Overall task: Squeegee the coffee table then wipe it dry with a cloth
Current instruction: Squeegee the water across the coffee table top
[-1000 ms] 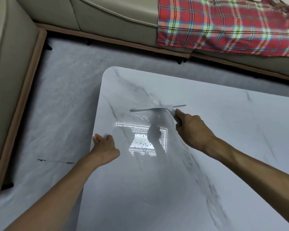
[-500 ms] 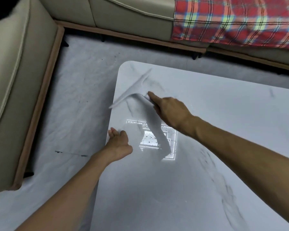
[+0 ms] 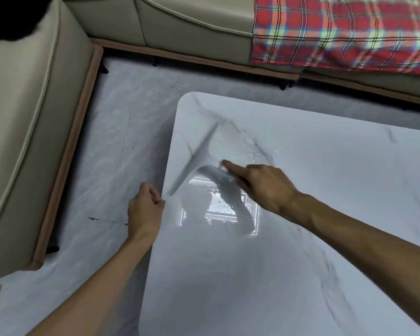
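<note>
Squeegee [image 3: 195, 158] has swung diagonal, blurry, by the wet white table [image 3: 325, 166]'s left edge. Beige sofa [image 3: 192, 18] behind, plaid blanket [image 3: 337, 32] on it. Right hand [image 3: 267, 187] grips the handle; left hand [image 3: 144, 212] curls its fingers at the edge, can't tell if it's holding on.

No text, label, brand or number can be read anywhere. The squeegee [image 3: 196, 156] is smeared by motion, so any marking on it is lost. The coffee table [image 3: 325, 190] shows only grey marble veins and a bright square reflection of light — lines, not letters. The plaid blanket [image 3: 337, 32] on the sofa [image 3: 180, 20] has only its check pattern.
</note>
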Tool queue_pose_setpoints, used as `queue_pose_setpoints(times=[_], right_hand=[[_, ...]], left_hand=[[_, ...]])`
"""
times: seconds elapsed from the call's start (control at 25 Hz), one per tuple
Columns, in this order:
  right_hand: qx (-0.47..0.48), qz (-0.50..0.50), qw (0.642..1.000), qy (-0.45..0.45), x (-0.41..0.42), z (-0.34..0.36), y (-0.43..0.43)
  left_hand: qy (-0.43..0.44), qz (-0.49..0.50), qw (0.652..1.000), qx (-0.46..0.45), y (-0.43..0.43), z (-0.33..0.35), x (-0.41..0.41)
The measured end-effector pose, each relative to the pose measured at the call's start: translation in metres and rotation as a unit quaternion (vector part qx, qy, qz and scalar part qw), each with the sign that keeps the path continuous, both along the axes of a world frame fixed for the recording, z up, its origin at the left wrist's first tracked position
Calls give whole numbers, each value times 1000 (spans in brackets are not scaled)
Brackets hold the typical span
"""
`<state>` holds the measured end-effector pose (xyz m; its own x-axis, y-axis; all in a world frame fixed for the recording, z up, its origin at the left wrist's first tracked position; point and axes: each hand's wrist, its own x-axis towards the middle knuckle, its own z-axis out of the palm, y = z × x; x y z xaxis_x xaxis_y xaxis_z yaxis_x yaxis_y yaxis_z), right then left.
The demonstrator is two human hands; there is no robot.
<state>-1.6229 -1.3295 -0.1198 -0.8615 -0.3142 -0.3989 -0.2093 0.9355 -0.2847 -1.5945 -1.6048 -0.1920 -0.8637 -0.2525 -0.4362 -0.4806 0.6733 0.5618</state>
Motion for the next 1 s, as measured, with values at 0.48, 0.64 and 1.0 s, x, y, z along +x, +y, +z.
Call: queue_pose_setpoints(times=[0.48,0.64,1.0], right_hand=[[80,-19,996,-19,57,-12,81],[114,-43,992,-12,72,12,118],[-2,134,991,-22,59,-30,-61]], left_hand=[[-19,-25,999,-34,13,-4,22],[-63,-24,998,-13,21,-1,23],[-73,91,993,18,-2,2,33]])
